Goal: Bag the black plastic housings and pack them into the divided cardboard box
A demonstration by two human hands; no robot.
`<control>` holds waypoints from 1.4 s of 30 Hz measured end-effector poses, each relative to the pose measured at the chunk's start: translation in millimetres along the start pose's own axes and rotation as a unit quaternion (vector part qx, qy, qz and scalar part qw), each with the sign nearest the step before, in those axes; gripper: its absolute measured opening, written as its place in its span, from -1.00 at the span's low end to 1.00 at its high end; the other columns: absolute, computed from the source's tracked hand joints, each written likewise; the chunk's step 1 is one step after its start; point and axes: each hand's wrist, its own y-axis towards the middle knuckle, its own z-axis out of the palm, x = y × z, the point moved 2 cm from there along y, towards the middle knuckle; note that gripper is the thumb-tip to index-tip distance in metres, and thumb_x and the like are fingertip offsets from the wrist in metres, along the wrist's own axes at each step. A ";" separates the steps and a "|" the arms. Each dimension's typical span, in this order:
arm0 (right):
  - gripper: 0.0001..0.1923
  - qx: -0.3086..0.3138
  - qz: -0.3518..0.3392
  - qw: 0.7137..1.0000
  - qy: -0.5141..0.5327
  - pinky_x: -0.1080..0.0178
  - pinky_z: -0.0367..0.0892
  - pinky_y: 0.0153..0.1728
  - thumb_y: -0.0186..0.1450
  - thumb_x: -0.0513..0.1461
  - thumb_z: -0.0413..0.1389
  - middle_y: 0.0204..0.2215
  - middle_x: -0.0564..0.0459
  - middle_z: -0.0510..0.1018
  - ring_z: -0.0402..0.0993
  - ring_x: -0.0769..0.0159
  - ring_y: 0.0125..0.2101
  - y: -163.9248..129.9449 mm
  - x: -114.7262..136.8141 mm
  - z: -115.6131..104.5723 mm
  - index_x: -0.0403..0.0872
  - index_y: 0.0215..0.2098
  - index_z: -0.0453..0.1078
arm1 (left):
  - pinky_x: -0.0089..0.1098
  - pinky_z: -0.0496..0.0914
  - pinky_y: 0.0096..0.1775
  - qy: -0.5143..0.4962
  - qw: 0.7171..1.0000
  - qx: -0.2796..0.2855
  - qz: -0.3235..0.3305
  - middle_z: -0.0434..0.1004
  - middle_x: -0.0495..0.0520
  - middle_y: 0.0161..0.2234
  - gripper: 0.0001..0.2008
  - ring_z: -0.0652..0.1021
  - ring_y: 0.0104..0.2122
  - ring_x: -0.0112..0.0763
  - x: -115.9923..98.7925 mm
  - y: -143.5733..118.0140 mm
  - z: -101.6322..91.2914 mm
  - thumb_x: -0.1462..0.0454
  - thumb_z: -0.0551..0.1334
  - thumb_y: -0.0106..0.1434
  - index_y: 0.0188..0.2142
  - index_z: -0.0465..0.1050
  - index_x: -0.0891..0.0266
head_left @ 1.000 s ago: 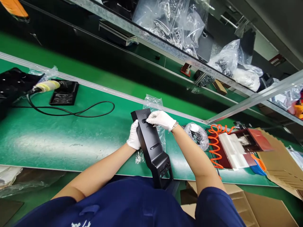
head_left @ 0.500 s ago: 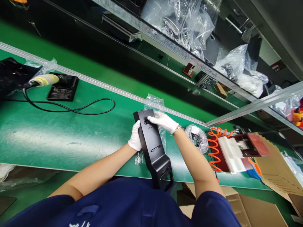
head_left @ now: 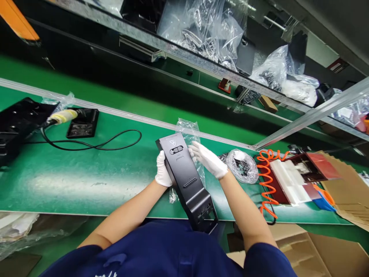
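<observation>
A long black plastic housing [head_left: 186, 179] stands tilted over the green bench's front edge, its slotted top end facing me. My left hand [head_left: 163, 170], in a white glove, grips its left edge. My right hand [head_left: 208, 158], also gloved, rests along its right edge with fingers spread, off the front face. A clear plastic bag [head_left: 188, 130] lies on the bench behind the housing.
A bag of small parts [head_left: 243, 165] and an orange coiled hose [head_left: 265, 181] lie to the right, beside a red tray with white pieces [head_left: 291, 181]. Cardboard boxes [head_left: 302, 246] sit lower right. A black cable [head_left: 95, 144], black trays [head_left: 82, 122] and a yellow-wrapped tool [head_left: 62, 115] lie left.
My right hand has left the oval slot near the housing's top and moved to its right edge. The left hand keeps its hold.
</observation>
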 end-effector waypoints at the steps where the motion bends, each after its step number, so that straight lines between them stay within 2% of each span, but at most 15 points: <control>1: -0.29 -0.019 0.000 0.999 0.028 -0.01 0.17 0.34 0.33 0.19 0.13 0.32 -0.07 0.34 0.32 0.13 0.27 -19.9 -8.2 -6.2 0.08 0.33 0.26 | 0.04 0.41 0.13 -0.005 0.999 0.031 -0.003 0.60 0.28 0.05 -0.16 0.59 0.03 0.08 -3.8 -1.6 1.9 -0.29 0.24 0.07 0.12 0.46 0.28; 7: -0.34 -0.041 0.088 0.995 0.016 -0.18 0.24 0.28 0.34 0.20 0.11 0.13 -0.18 0.54 0.48 -0.01 0.13 -168.0 -83.8 -10.0 0.01 0.23 0.38 | 0.03 0.44 0.12 -0.005 0.998 0.060 0.033 0.60 0.25 0.06 -0.17 0.61 0.00 0.04 -20.5 -5.0 5.2 -0.27 0.30 0.03 0.12 0.47 0.24; 10: -0.37 -0.130 0.097 0.986 -0.020 -0.14 0.29 0.26 0.31 0.17 0.16 0.16 -0.18 0.52 0.46 -0.03 0.17 -206.0 -95.7 -3.3 0.05 0.22 0.40 | 0.03 0.49 0.05 0.013 0.998 0.063 0.013 0.61 0.26 0.03 -0.17 0.63 -0.04 0.05 -12.0 -8.0 15.9 -0.26 0.33 0.01 0.10 0.49 0.24; 14: -0.32 -0.276 0.007 0.960 -0.047 -0.09 0.25 0.28 0.32 0.14 0.16 0.26 -0.18 0.40 0.38 0.03 0.23 -174.5 -49.7 -1.8 0.01 0.29 0.30 | 0.04 0.48 0.08 0.057 0.995 0.071 -0.039 0.61 0.27 0.05 -0.20 0.61 0.01 0.10 22.6 -18.3 43.6 -0.24 0.33 0.04 0.10 0.51 0.26; 17: -0.28 -0.262 -0.079 0.955 -0.118 -0.02 0.24 0.28 0.34 0.13 0.13 0.28 -0.18 0.38 0.38 0.07 0.22 -119.0 -0.3 0.6 -0.02 0.34 0.22 | -0.04 0.41 0.18 0.089 0.995 0.044 -0.009 0.62 0.22 0.04 -0.29 0.53 0.14 0.07 48.4 -26.0 58.6 -0.19 0.36 0.05 0.05 0.55 0.24; 20: -0.41 -0.236 -0.107 0.946 -0.196 0.06 0.29 0.20 0.40 0.09 0.08 0.15 -0.12 0.50 0.43 0.12 0.16 -81.2 29.8 12.7 -0.01 0.27 0.27 | -0.21 0.44 0.18 0.111 0.991 -0.028 0.069 0.67 0.12 -0.02 -0.40 0.53 0.16 -0.03 57.6 -30.1 59.5 -0.13 0.43 0.00 -0.05 0.60 0.15; 23: -0.59 -0.235 -0.115 0.935 -0.241 0.12 0.36 0.07 0.47 0.03 0.00 0.00 -0.09 0.58 0.50 0.14 0.03 -70.5 35.9 27.1 -0.03 0.12 0.37 | -0.24 0.43 0.19 0.116 0.988 -0.049 0.094 0.67 0.07 -0.02 -0.43 0.54 0.14 -0.06 54.8 -32.6 54.2 -0.13 0.43 -0.01 -0.09 0.62 0.12; 27: -0.65 -0.245 -0.108 0.924 -0.274 0.09 0.37 0.03 0.50 -0.02 -0.07 -0.14 -0.11 0.59 0.52 0.09 -0.06 -66.6 32.3 33.6 -0.04 0.01 0.41 | -0.27 0.38 0.22 0.115 0.987 -0.061 0.097 0.68 0.05 -0.04 -0.48 0.55 0.13 -0.11 51.2 -36.4 47.5 -0.10 0.42 0.02 -0.12 0.63 0.14; 31: -0.51 -0.178 -0.144 0.957 -0.178 0.03 0.28 0.20 0.45 0.08 -0.03 0.08 -0.11 0.53 0.43 0.08 0.12 -72.1 31.4 17.3 0.01 0.18 0.36 | -0.26 0.43 0.16 0.119 0.987 -0.046 0.099 0.69 0.07 -0.06 -0.46 0.56 0.11 -0.08 46.2 -36.5 46.8 -0.11 0.42 0.03 -0.10 0.62 0.16; 33: -0.35 -0.157 -0.146 0.972 -0.096 0.01 0.14 0.32 0.41 0.15 0.00 0.27 -0.09 0.38 0.29 0.10 0.27 -91.4 19.2 -3.3 0.04 0.34 0.22 | -0.18 0.46 0.12 0.118 0.991 0.001 0.062 0.66 0.15 -0.03 -0.34 0.57 0.07 -0.01 35.3 -30.9 51.0 -0.20 0.38 0.01 -0.05 0.59 0.20; 35: -0.24 -0.183 -0.116 0.976 -0.029 -0.01 0.05 0.38 0.37 0.19 0.04 0.35 -0.09 0.27 0.19 0.11 0.34 -122.8 -7.4 -24.9 0.05 0.40 0.12 | -0.06 0.49 0.08 0.110 0.992 0.051 0.039 0.64 0.22 -0.02 -0.21 0.60 0.00 0.04 17.1 -21.2 58.9 -0.28 0.32 -0.01 0.01 0.56 0.24; 37: -0.26 -0.233 -0.045 0.971 0.012 -0.06 0.11 0.35 0.26 0.20 0.19 0.25 -0.14 0.41 0.31 0.05 0.27 -159.4 -45.0 -34.9 0.05 0.27 0.32 | -0.01 0.51 0.03 0.105 0.989 0.073 0.073 0.64 0.21 -0.06 -0.20 0.62 -0.07 0.03 -2.1 -9.8 69.8 -0.30 0.29 -0.01 0.02 0.54 0.22; 39: -0.32 -0.203 0.039 0.973 0.106 -0.08 0.39 0.15 0.16 0.19 0.30 0.00 -0.15 0.59 0.54 0.03 0.03 -189.9 -84.0 -23.4 0.03 0.11 0.45 | -0.04 0.54 -0.02 0.111 0.983 0.067 0.129 0.66 0.13 -0.13 -0.29 0.63 -0.12 -0.03 -9.0 0.2 82.2 -0.27 0.29 0.01 -0.01 0.55 0.13; 41: -0.35 -0.265 0.037 0.928 0.260 0.04 0.55 -0.17 0.14 0.16 0.34 -0.21 -0.01 0.61 0.61 0.16 -0.26 -210.4 -112.9 -5.4 0.07 0.09 0.43 | -0.07 0.55 -0.03 0.132 0.980 0.066 0.134 0.65 0.09 -0.14 -0.34 0.62 -0.11 -0.04 6.0 5.5 93.8 -0.27 0.28 0.03 -0.02 0.56 0.06; 42: -0.43 -0.336 0.016 0.886 0.320 0.16 0.55 -0.31 0.14 0.14 0.35 -0.35 0.08 0.57 0.56 0.28 -0.40 -218.2 -122.7 -0.1 0.07 0.01 0.45 | -0.07 0.55 -0.02 0.145 0.980 0.066 0.123 0.65 0.09 -0.12 -0.32 0.61 -0.07 -0.02 20.3 5.5 98.2 -0.29 0.27 0.02 -0.01 0.56 0.05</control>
